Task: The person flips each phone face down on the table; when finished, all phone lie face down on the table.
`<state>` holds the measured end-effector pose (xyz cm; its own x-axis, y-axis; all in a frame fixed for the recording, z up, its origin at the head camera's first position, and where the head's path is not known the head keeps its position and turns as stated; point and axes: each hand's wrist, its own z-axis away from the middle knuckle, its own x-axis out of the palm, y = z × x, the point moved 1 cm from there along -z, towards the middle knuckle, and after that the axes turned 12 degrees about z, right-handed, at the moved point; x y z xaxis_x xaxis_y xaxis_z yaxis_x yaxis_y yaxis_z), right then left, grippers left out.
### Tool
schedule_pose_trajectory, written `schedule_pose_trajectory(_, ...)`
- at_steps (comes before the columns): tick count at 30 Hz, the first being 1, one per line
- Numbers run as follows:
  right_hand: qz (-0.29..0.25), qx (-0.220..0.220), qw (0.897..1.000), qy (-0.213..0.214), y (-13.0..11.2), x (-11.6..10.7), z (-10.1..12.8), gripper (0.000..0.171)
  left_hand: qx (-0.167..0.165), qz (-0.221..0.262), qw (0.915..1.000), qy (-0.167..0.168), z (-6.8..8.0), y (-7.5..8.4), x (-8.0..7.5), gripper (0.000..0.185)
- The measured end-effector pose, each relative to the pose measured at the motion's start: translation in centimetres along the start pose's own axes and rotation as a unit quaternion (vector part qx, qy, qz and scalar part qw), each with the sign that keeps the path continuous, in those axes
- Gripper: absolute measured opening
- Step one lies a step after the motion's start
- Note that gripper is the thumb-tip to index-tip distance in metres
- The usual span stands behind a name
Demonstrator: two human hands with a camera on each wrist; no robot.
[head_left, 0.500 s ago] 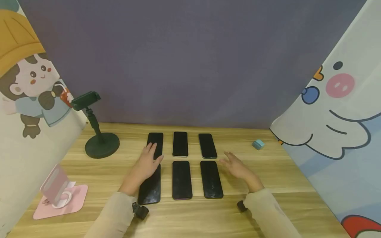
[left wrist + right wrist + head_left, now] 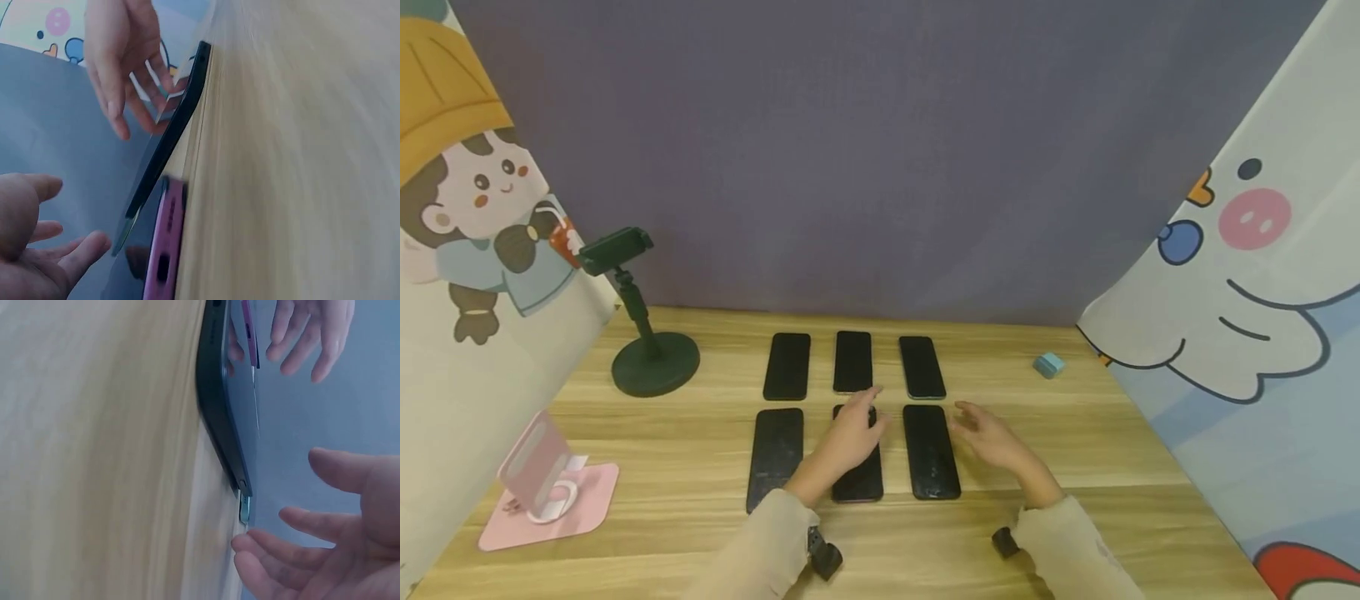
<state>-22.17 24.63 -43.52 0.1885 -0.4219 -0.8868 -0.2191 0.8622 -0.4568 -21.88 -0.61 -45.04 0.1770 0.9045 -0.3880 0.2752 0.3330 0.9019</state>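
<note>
Soft light casts faint shadows on the table (image 2: pixel 685 450); wrist views look blurry.

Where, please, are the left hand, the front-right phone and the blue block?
Left hand (image 2: pixel 851 434): head view, its back.
Front-right phone (image 2: pixel 932 452): head view, its dark screen.
Blue block (image 2: pixel 1048 365): head view, visible middle.

Wood-grain table (image 2: pixel 685 450). Plain grey-purple backdrop (image 2: pixel 880 167) behind table. Left of table, pale panel (image 2: pixel 445 400), capped cartoon child (image 2: pixel 475 267). Right of table, white-and-blue panel (image 2: pixel 1232 433), pink-snouted cartoon (image 2: pixel 1285 275).
</note>
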Motion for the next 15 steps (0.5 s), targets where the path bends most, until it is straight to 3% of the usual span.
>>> schedule_pose_trajectory(4,-0.005,0.006,1.000,-0.001,-0.5,0.2,-0.2,0.050,-0.020,0.031,0.9992,-0.011,-0.9,0.0,1.7,0.052)
schedule_pose_trajectory(7,-0.027,0.019,0.999,-0.006,-0.8,0.4,-0.5,0.048,-0.036,0.018,0.9991,-0.014,-1.3,-0.2,2.5,0.048)
schedule_pose_trajectory(11,-0.101,0.046,0.994,-0.015,-0.9,0.8,-1.1,0.043,-0.042,0.000,0.9990,-0.015,-1.9,-0.4,3.2,0.041)
schedule_pose_trajectory(15,-0.174,0.087,0.981,-0.020,-0.7,1.3,-1.8,0.038,-0.051,0.001,0.9985,-0.021,-2.5,-0.4,3.9,0.038)
